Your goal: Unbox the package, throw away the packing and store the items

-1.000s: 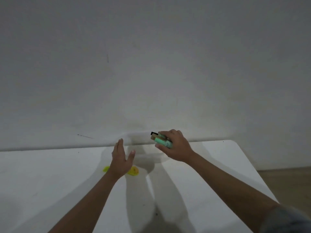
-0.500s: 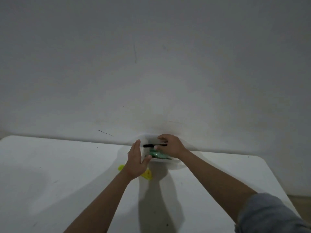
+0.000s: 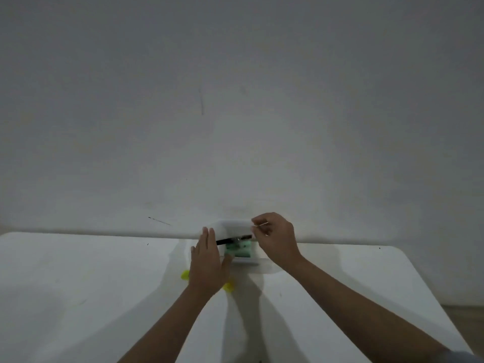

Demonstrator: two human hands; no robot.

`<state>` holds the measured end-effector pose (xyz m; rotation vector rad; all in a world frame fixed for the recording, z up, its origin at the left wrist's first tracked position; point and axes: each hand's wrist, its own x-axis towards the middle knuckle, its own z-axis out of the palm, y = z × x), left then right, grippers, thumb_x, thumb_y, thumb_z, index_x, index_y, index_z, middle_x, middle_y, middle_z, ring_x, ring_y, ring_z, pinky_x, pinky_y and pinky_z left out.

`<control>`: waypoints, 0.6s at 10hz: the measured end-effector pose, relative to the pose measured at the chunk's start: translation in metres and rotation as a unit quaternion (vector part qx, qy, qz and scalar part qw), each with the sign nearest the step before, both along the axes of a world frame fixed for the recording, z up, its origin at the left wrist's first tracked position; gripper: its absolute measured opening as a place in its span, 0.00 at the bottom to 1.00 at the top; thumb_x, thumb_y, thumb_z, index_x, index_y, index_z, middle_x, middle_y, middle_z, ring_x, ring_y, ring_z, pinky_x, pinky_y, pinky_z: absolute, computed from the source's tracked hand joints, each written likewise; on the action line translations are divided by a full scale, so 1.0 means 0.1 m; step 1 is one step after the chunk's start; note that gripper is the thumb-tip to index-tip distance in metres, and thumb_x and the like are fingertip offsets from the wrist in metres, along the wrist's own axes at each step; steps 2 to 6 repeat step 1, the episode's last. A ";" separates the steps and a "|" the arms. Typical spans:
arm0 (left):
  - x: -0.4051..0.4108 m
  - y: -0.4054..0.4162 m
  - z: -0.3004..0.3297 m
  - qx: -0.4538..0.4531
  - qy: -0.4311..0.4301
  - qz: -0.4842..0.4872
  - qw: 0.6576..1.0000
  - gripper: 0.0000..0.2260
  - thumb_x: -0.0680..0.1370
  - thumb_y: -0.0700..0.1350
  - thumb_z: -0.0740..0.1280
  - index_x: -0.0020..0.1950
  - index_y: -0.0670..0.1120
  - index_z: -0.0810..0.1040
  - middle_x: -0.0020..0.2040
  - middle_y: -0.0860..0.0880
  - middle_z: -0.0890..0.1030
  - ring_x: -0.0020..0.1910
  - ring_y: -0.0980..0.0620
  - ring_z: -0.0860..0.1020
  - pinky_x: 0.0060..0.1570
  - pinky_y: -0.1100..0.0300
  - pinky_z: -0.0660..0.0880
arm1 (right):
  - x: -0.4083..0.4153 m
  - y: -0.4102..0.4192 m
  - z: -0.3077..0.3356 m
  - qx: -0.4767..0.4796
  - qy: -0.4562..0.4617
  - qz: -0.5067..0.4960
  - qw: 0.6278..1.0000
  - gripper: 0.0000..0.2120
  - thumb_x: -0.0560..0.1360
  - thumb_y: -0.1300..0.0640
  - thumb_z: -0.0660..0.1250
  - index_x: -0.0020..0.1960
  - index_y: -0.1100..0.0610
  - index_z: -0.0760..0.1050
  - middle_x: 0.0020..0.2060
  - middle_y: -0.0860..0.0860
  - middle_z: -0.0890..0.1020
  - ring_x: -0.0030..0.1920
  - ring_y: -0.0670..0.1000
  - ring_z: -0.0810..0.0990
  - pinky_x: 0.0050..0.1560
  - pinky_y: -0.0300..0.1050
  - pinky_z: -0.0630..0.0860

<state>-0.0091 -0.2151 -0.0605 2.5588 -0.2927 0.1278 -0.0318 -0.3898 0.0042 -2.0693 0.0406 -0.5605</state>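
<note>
Both hands at a small white bin by the wall, green item inside.

White wall fills most of the view; white desk runs along its base w/ rounded corners. Right hand sits at the far-right rim of the white bin, fingers curled, thumb and forefinger pinched together, poss. on something thin & pale, too small to tell. Left hand lies flat against the bin's left side, fingers straight and together, thumb out toward the bin front, holding nothing. Bin stands on the desk's far edge, touching the wall. Inside it, a green item lies low, w/ a thin black strip across it near the top. Yellow bits rest on the desk, partly hidden under the left hand & wrist.
</note>
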 end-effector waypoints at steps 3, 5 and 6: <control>-0.39 0.01 -0.09 -0.047 -0.155 -0.080 0.984 0.28 0.75 0.56 0.60 0.72 0.45 0.63 0.75 0.45 0.60 0.69 0.43 0.69 0.68 0.53 0.62 | -0.55 0.08 0.50 0.018 -0.177 -0.011 0.984 0.07 0.68 0.66 0.73 0.38 0.57 0.79 0.36 0.46 0.80 0.37 0.43 0.80 0.38 0.32 0.76; -0.39 0.01 -0.09 -0.047 -0.155 -0.080 0.984 0.28 0.75 0.56 0.60 0.72 0.45 0.63 0.75 0.45 0.60 0.69 0.43 0.69 0.68 0.53 0.62 | -0.55 0.08 0.50 0.018 -0.177 -0.011 0.984 0.07 0.68 0.66 0.73 0.38 0.57 0.79 0.36 0.46 0.80 0.37 0.43 0.80 0.38 0.32 0.76; -0.39 0.01 -0.09 -0.047 -0.155 -0.080 0.984 0.28 0.75 0.56 0.60 0.72 0.45 0.63 0.75 0.45 0.60 0.69 0.43 0.69 0.68 0.53 0.62 | -0.55 0.08 0.50 0.018 -0.177 -0.011 0.984 0.07 0.68 0.66 0.73 0.38 0.57 0.79 0.36 0.46 0.80 0.37 0.43 0.80 0.38 0.32 0.76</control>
